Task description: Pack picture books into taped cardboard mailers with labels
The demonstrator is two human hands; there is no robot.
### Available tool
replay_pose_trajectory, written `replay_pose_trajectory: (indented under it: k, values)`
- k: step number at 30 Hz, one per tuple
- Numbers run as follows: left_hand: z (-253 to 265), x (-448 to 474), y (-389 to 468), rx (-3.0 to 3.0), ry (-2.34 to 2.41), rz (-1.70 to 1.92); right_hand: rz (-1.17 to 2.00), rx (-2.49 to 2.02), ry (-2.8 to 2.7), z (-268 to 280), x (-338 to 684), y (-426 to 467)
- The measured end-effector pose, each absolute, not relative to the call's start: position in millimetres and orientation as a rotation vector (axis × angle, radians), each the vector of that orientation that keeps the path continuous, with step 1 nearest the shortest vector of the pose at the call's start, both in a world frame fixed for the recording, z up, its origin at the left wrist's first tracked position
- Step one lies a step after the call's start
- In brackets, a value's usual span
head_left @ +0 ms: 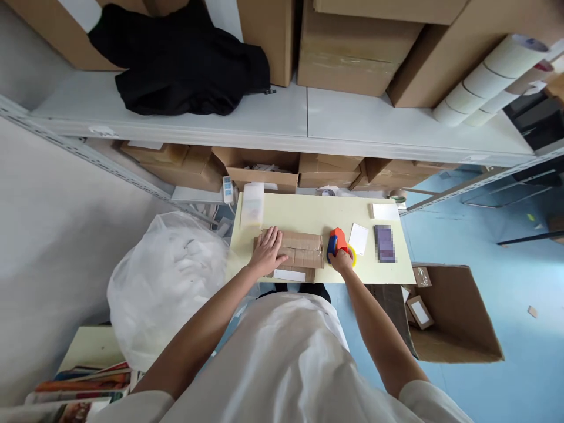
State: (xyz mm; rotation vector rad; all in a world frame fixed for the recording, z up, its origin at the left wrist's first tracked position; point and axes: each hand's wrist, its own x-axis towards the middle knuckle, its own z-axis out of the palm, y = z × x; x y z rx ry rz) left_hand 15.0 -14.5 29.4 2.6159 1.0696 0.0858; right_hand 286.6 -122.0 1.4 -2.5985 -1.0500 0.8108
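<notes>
A brown cardboard box [302, 249] lies lengthwise near the front edge of the pale yellow table [304, 208]. My left hand [267, 251] rests on the box's left end, palm down with the fingers stretched out. A white label [289, 275] shows on the cardboard's near side. Just off the box's right end, my right hand [341, 261] is wrapped round a red and blue tape dispenser [338, 238] with a yellow roll in it. To the right of the dispenser lies a white paper slip [358, 238]. Farther right is a blurred-out purple rectangle [385, 243].
A big white plastic bag [163, 288] bulges at the table's left. An open carton [458, 317] with small boxes inside stands on the floor at right. Behind the table rises a grey shelf [282, 126] bearing cartons, a black garment [185, 64] and tape rolls [489, 76].
</notes>
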Motion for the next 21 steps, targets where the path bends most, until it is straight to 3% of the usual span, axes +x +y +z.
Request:
replay_pose_trajectory:
  k: [4,8,12,15,21]
  values:
    - [31,18,-19,2.575,1.078,0.125,0.759,-2.437,-1.081,38,311,-142]
    - [33,20,-23,2.557,1.068,0.137,0.647,-1.97,-1.013,88,324,-145]
    - [33,21,-25,2.562,1.057,0.153,0.907,-1.803,-1.197,124,307,-115]
    - [33,21,-25,2.564,1.044,0.179,1.145,-1.822,-1.384,129,293,-94]
    - [48,22,-31,2.458,1.077,0.283,1.222,-1.864,-1.384,115,297,-91]
